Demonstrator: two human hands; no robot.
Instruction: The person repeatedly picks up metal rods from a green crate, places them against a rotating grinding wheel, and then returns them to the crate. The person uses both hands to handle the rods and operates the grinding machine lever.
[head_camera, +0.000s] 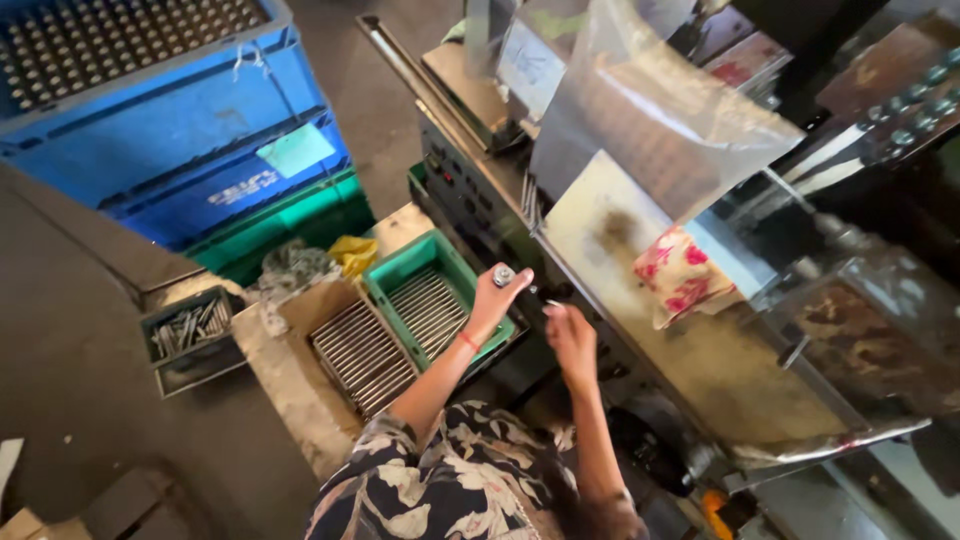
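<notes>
Workshop bench | left hand grips metal knob | right hand half-curled, hold unclear | green tray beside

Left hand hides most of small metal part; right hand grip blurred.

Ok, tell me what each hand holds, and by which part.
Left hand pinches a small metal cylinder at its sides. Right hand: cannot tell.

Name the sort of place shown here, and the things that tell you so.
Probably a small factory workshop: a metal machine bench, trays of metal rods and stacked blue crates.
</notes>
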